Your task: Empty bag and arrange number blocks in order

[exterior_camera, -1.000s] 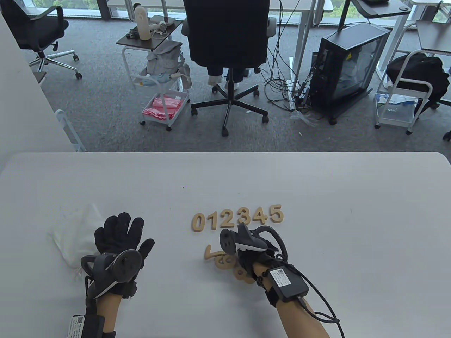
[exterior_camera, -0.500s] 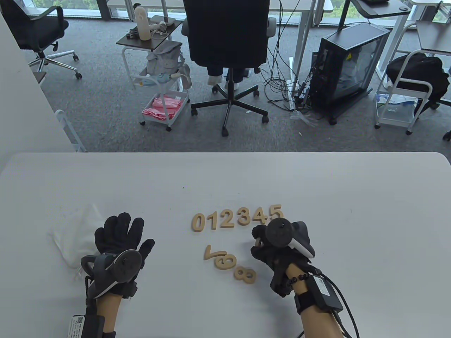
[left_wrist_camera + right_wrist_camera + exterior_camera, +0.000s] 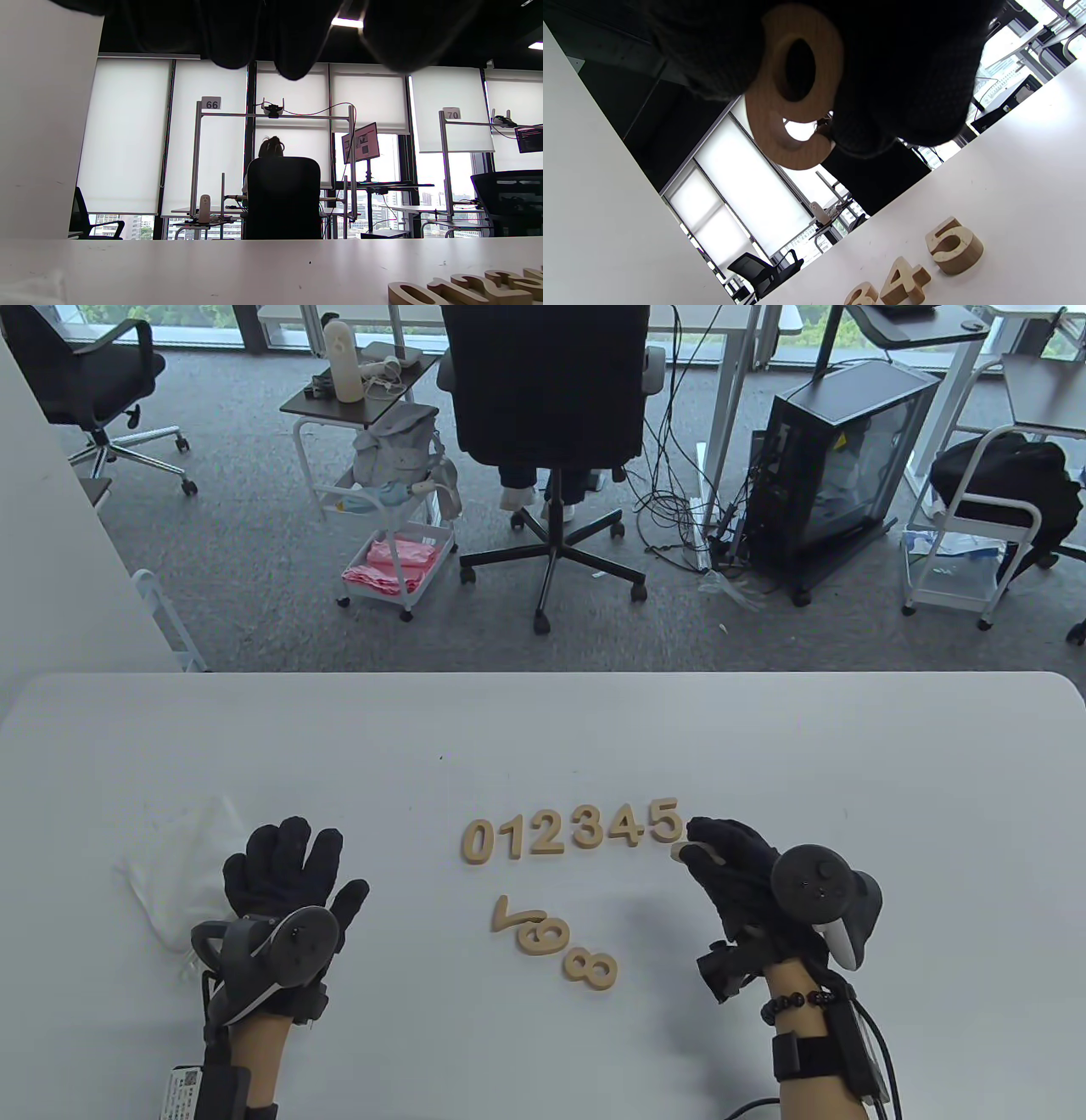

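Observation:
Wooden number blocks 0 (image 3: 478,841) to 5 (image 3: 666,820) lie in a row on the white table (image 3: 543,729). A 7 (image 3: 512,911), a 6-or-9 shape (image 3: 545,937) and an 8 (image 3: 590,968) lie loose below the row. My right hand (image 3: 691,848) pinches another 6-or-9 shaped block (image 3: 768,123) just right of the 5, which also shows in the right wrist view (image 3: 954,248). My left hand (image 3: 284,857) lies flat with its fingers spread, partly on the white bag (image 3: 174,861).
The table's far edge runs across the middle of the table view, with a black office chair (image 3: 547,407) on the floor beyond it. The left wrist view shows the start of the number row (image 3: 466,288) at its lower right.
My right hand has lifted a block from the loose group and carried it up and right to the end of the row, beside the 5. My left hand has barely moved.

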A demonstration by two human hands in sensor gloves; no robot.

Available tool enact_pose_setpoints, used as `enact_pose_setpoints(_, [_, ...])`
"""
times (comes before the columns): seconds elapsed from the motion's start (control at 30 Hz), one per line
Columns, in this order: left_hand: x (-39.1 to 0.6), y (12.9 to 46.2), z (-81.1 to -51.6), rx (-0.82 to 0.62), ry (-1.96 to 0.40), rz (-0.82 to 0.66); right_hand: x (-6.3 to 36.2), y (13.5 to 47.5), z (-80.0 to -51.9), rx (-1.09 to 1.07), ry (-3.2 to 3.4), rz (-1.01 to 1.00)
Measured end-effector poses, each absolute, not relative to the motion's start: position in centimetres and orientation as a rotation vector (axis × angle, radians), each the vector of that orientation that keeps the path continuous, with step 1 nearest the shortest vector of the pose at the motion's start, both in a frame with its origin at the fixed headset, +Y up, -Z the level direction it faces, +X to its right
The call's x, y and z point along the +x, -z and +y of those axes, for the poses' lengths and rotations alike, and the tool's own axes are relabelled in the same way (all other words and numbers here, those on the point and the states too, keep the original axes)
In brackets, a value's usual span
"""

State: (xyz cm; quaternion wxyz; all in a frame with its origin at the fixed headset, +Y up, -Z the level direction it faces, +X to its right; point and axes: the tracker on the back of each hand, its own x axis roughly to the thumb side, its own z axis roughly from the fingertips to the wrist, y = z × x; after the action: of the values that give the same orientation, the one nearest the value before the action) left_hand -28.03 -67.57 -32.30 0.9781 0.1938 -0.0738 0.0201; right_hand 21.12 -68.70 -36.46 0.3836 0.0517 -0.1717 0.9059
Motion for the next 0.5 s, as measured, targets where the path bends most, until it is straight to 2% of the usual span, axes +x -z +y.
enact_pose_setpoints(0.17, [-28.1, 32.3, -67.6, 0.385, -0.043, -0.147, 21.7, 36.2, -68.5, 0.090, -2.314, -0.541])
enact_pose_setpoints(0.5, [-27.9, 32.4, -67.5, 0.386, -0.036, -0.155, 21.8, 38.3, -69.8, -0.010, -2.450, -0.533])
